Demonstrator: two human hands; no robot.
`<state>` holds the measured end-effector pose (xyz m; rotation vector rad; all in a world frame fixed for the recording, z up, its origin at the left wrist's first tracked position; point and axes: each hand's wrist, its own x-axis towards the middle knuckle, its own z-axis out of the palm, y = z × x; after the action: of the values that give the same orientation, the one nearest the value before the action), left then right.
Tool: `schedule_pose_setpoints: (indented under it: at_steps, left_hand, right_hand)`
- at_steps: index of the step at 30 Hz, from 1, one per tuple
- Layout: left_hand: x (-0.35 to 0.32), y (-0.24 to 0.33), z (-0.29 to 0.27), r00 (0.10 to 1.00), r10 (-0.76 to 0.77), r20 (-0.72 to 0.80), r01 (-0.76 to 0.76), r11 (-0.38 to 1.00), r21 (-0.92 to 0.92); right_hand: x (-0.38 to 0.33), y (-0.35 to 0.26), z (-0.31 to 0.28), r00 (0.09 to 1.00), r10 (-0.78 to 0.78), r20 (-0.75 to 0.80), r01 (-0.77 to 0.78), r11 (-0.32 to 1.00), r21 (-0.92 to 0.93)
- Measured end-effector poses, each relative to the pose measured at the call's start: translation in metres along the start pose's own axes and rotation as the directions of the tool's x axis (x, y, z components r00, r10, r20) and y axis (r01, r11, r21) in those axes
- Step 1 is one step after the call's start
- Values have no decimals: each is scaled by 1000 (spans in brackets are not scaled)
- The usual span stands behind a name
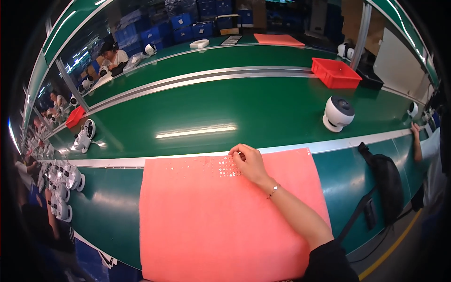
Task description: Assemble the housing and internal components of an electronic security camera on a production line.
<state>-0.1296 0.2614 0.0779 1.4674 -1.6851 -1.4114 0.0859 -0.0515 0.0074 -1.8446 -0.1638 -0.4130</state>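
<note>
Right hand: our fingertips pinched narrow on small clear parts | parts: rows at far edge of pink mat | progress: we judge most unpicked | left hand: unseen

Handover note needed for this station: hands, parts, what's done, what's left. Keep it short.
Right hand: fingers pinched at the rows of small shiny parts near the far edge of the pink mat; whether a part is gripped is too small to tell.
Left hand: not in view.
Parts: small pieces laid in neat rows on the mat's far middle, a few scattered to their left.
White round device stands on the green belt, beyond the mat to the right, untouched.
Done: rows partly laid out.
Left: judging by the pinch, work on the rows seems to be under way.
</note>
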Motion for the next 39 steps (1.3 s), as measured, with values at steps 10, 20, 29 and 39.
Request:
schedule_pose_setpoints:
  at_steps: [10,20,29,39]
  left_hand:
    - [-13,-27,65,811,-565,155,584,797,-152]
    - [-23,-47,95,793,-609,0,593,773,-224]
    - [-30,-65,111,762,-636,-125,589,759,-276]
    - [-34,-77,134,706,-658,-263,560,745,-362]
  right_hand:
    - [-4,8,0,999,-11,49,15,996,-86]
    - [-5,6,0,997,-39,67,49,989,-142]
    - [-5,13,1,995,-68,74,81,980,-181]
    - [-6,15,3,995,-82,56,91,980,-177]
